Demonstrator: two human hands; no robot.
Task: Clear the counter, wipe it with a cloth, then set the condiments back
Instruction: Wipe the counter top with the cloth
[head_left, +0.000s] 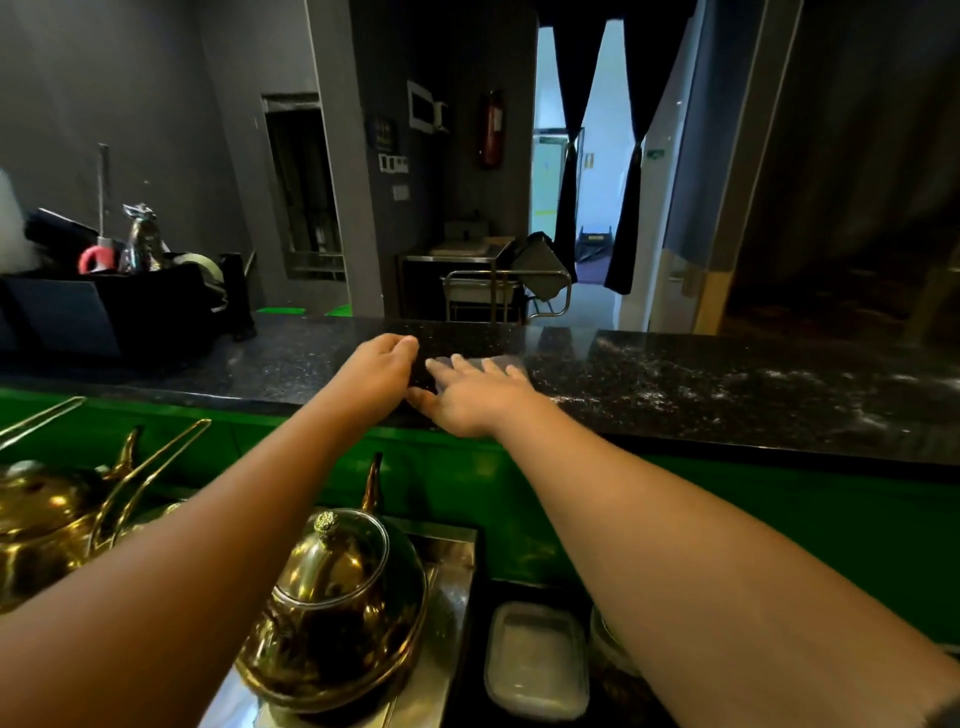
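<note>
Grey, thin and half see-through, the cloth (500, 359) lies flat on the black speckled bench (753, 410), about mid-depth, just beyond the near edge and right under the right hand (470, 397). That hand is fully open, palm down, fingers straight and fanned, pressing the cloth onto the stone w/o curling round it. The left hand (382, 364) sits just beside it, touching or nearly so at the thumb side, fingers curled under towards the bench; can't tell whether it pinches a corner of the cloth or holds nothing, since a dark patch between the two hands hides that. The cloth prob. handles as light, limp and damp: no stiffness, will bunch or fold if pushed from one edge, and should slide easily on polished stone. Best control is a flat palm over its middle, as the right hand has it, or a pinch at the left corner to lift it. Its long axis runs left-right, approx. parallel w/ the bench edge; the short side points away from the person. Pale streaks on the bench to the right look like wet wipe marks, so the wiping step seems under way. No condiments seen on the bench top. Below the edge stand a brass teapot (337, 613) and a lidded tub (537, 660).
</note>
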